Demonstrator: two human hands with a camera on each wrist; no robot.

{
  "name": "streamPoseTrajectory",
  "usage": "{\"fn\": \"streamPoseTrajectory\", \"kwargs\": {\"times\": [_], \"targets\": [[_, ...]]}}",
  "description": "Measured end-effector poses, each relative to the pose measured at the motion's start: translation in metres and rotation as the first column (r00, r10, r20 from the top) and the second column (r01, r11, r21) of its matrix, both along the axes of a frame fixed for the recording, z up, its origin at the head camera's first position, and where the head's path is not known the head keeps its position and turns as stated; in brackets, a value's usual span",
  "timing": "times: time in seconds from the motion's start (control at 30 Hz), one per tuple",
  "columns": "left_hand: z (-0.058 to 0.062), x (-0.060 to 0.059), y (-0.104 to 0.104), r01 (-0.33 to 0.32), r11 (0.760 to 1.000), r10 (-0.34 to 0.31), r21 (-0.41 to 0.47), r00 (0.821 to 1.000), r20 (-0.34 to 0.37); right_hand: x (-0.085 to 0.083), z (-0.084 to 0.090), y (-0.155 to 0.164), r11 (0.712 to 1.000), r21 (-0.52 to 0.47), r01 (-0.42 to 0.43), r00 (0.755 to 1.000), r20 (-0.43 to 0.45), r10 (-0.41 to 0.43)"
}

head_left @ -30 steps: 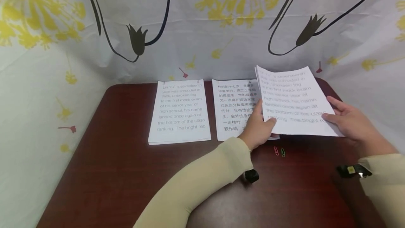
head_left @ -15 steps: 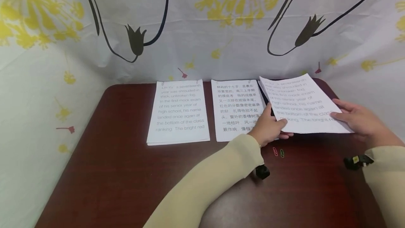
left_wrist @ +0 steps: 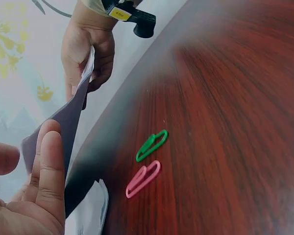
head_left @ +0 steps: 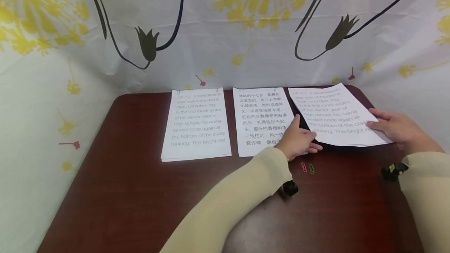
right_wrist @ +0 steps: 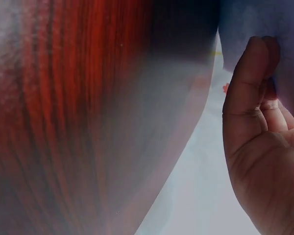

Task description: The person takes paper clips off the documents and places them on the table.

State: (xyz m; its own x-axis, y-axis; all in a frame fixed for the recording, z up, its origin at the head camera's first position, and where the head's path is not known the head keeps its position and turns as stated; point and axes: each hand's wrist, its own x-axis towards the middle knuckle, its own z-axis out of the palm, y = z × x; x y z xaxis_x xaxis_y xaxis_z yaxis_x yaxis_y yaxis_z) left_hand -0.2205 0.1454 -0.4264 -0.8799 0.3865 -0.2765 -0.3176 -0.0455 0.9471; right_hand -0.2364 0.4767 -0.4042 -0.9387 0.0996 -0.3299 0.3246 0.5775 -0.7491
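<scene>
My right hand (head_left: 400, 130) pinches the right edge of a stack of printed sheets (head_left: 335, 116), English text facing up. The stack is raised and tilted above the table at its far right. My left hand (head_left: 299, 139) is at the stack's lower left corner; in the left wrist view its fingers (left_wrist: 51, 166) lie straight against the underside, with the thumb apart from them. Near the left hand lie a pink paper clip (left_wrist: 143, 179) and a green paper clip (left_wrist: 152, 146). Under the left forearm's side sits a Chinese-text stack (head_left: 261, 116), its lower right partly hidden by that hand.
Another English-text stack (head_left: 197, 124), with clips at its top corners, lies to the left. The dark red wooden table (head_left: 140, 190) meets a patterned white cloth (head_left: 197, 50) at its back and sides.
Both hands have moved right and slightly down with the raised stack, uncovering more of the Chinese-text stack. Over the last half second the left fingers have spread and straightened.
</scene>
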Motion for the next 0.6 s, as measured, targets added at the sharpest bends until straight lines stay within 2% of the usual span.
{"fn": "streamPoseTrajectory", "kwargs": {"times": [0.23, 0.4, 0.53, 0.6], "targets": [[-0.002, -0.001, -0.010, -0.029, 0.999, 0.028, -0.043, 0.999, -0.023, -0.013, -0.002, 0.004, 0.983, 0.182, -0.031, 0.999, -0.031, 0.037], [0.000, -0.003, -0.025, -0.005, 0.998, 0.000, -0.070, 0.998, -0.070, -0.021, -0.002, 0.005, 0.974, 0.224, -0.036, 0.998, -0.039, 0.046], [0.006, -0.009, -0.047, -0.010, 0.997, 0.000, -0.080, 0.991, -0.131, -0.024, -0.001, 0.004, 0.952, 0.307, 0.006, 0.996, -0.091, 0.024], [0.012, -0.014, -0.061, -0.024, 0.997, 0.011, -0.077, 0.987, -0.163, -0.024, 0.000, 0.001, 0.939, 0.339, 0.062, 0.993, -0.111, -0.026]]}}
